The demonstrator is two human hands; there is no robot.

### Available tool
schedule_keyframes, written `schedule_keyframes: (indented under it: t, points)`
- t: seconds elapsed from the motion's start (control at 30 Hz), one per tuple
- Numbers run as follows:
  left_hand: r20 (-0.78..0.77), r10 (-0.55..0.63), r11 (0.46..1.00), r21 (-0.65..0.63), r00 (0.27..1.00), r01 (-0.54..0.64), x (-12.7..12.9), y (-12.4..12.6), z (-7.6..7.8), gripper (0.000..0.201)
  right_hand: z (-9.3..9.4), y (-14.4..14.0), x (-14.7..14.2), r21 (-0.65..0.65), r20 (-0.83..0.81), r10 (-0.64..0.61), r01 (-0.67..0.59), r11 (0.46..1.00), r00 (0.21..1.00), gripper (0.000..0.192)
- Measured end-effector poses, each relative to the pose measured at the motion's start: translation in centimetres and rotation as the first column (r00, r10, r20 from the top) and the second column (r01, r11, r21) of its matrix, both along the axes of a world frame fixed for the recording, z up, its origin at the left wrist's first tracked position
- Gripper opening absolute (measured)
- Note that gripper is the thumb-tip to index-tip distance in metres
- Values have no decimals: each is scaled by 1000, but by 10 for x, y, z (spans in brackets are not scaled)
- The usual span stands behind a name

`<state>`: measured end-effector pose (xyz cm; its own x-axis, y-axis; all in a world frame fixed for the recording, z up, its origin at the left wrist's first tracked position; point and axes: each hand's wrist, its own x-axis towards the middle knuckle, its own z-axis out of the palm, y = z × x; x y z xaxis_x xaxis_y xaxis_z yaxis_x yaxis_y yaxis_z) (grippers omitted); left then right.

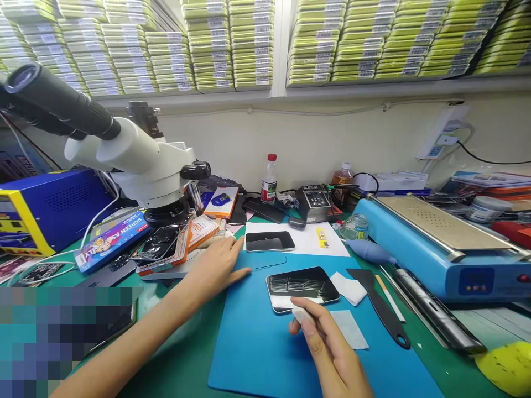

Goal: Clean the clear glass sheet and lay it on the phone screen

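Observation:
My right hand (327, 342) pinches a small folded white wipe (302, 316) between thumb and fingers. Just beyond it, a smartphone (302, 287) lies screen up on the blue mat (249, 342), its glass reflecting the stacks overhead. My left hand (219, 260) reaches to the mat's far left corner with thumb and fingers apart, holding nothing visible. Its fingertips are beside the left end of a second dark phone (269, 241) on white paper; whether they touch it I cannot tell. Two white wipes, one crumpled (349, 288) and one flat (348, 329), lie right of the nearer phone.
A black scraper (379, 309), a cotton-tipped stick (390, 298) and a silver-black tool (440, 312) lie on the right, before a blue heating plate machine (415, 260). At left stand a microscope (141, 160) and piled boxes (182, 249). A bottle (269, 182) stands behind.

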<state>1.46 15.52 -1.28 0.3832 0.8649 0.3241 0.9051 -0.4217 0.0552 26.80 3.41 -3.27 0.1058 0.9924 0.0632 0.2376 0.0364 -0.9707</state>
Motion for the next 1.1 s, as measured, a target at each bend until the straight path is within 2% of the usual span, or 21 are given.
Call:
schedule_keyframes:
  t: [0.1, 0.17, 0.23, 0.33, 0.4, 0.47, 0.57, 0.63, 0.7, 0.77, 0.87, 0.97, 1.1]
  points:
    - [36, 52, 998, 18, 998, -52, -12, -17, 9, 44, 2, 4, -5, -17, -43, 48, -48, 999, 998, 45]
    - [82, 85, 996, 25, 993, -87, -25, -35, 13, 51, 4, 8, -9, -21, -53, 58, -59, 998, 997, 47]
    - [130, 121, 992, 15, 984, -124, -40, -58, 13, 49, 5, 13, -13, -19, -48, 43, -44, 999, 998, 46]
    - [185, 141, 990, -12, 973, -141, -56, -96, 3, 43, 7, 16, -15, 8, -63, -21, 22, 1000, 998, 48]
    - [260, 93, 995, -64, 961, -79, -57, -117, -8, 41, 8, 13, -13, 30, -113, -105, 109, 994, 988, 51]
    - [343, 47, 990, -144, 938, 4, -51, -130, -19, 50, 8, 6, -11, 39, -146, -191, 198, 979, 971, 51]
    - [339, -30, 960, -253, 940, 122, -33, -132, -28, 60, 4, -6, -6, 42, -102, -242, 248, 968, 965, 45]
    - [321, -46, 953, -268, 946, 138, -21, -128, -30, 60, 0, -9, -2, 61, -48, -256, 258, 964, 966, 41]
    - [308, -54, 951, -274, 950, 143, -14, -122, -30, 60, -6, -8, 3, 135, 36, -250, 243, 960, 968, 36]
    - [311, -51, 944, -296, 949, 148, -12, -119, -32, 67, -12, -3, 9, 262, 172, -225, 175, 949, 959, 30]
    - [349, -20, 925, -348, 937, 149, -15, -119, -38, 82, -17, 1, 13, 401, 381, -223, 57, 914, 898, 21]
    - [382, 8, 910, -386, 924, 152, -18, -120, -41, 77, -19, -3, 8, 414, 495, -202, -25, 910, 845, 23]
    - [401, 9, 907, -390, 916, 161, -17, -122, -41, 64, -15, -11, -4, 362, 552, -73, -160, 918, 831, 25]
